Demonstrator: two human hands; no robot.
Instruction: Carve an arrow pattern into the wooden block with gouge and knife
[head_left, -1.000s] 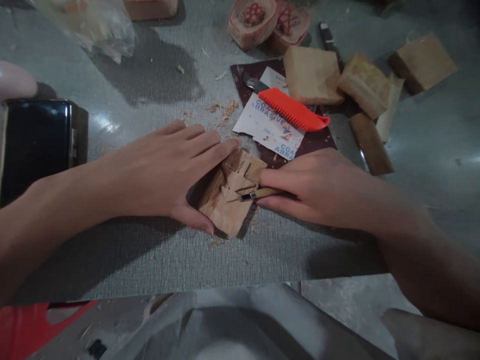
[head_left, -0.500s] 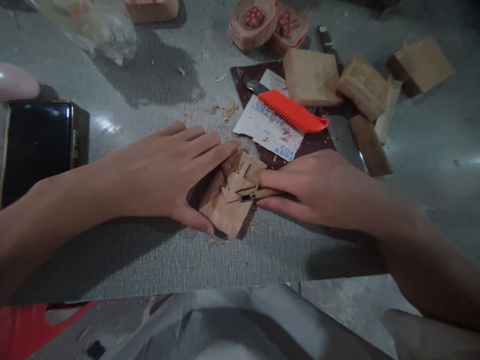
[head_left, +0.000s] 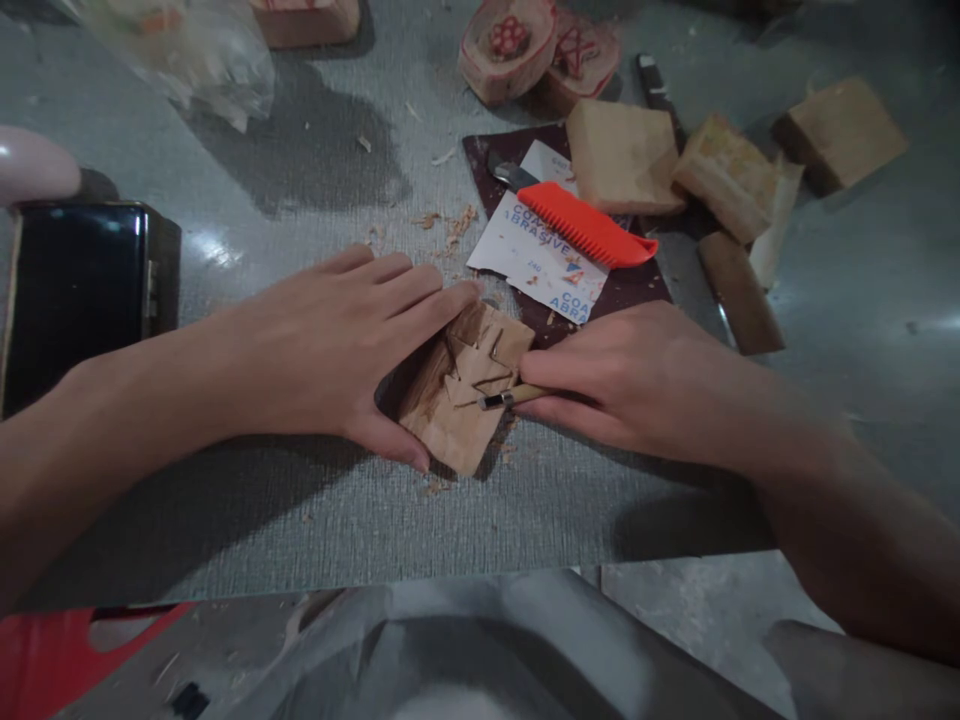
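Wood block (head_left: 457, 400) on the table (head_left: 300, 520) – likely light, stiff, apt to skid – is being pinned at its edges by the flat-fingered left hand (head_left: 330, 350); carving knife (head_left: 510, 397) is being clenched in the right hand (head_left: 637, 385).

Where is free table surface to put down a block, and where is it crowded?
Free: the strip of table below left hand and right hand; the patch between plastic bag, black box and left hand; the far right beyond the wooden handle. Crowded: around the sandpaper, orange comb and wood blocks.
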